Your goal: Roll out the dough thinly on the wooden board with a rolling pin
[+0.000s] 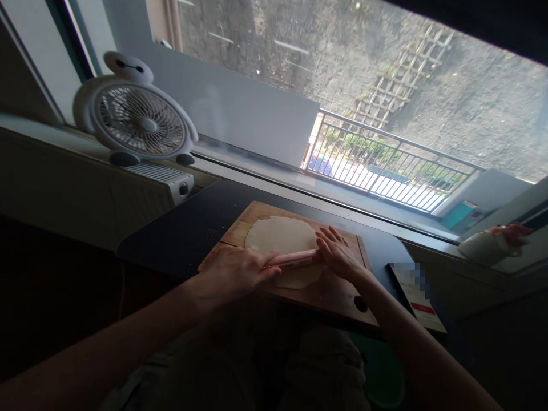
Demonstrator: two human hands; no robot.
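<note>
A pale rolling pin (295,259) lies across a wide, flat sheet of dough (280,233). My left hand (240,268) is closed around the pin's left end, which shows between fingers and thumb. On its right end rests the palm of my right hand (336,251), fingers stretched forward over the dough's edge and the board. Dough shows on both the far and near sides of the pin. Beneath it is a wooden cutting board (240,220) with a dark round hole near its right corner.
The board sits on a dark table (171,228) against a window. Right of it lies a phone (419,299) with a lit screen. A white fan (145,123) stands at the left on a heater (162,177). A pale pot (488,248) is on the sill at right.
</note>
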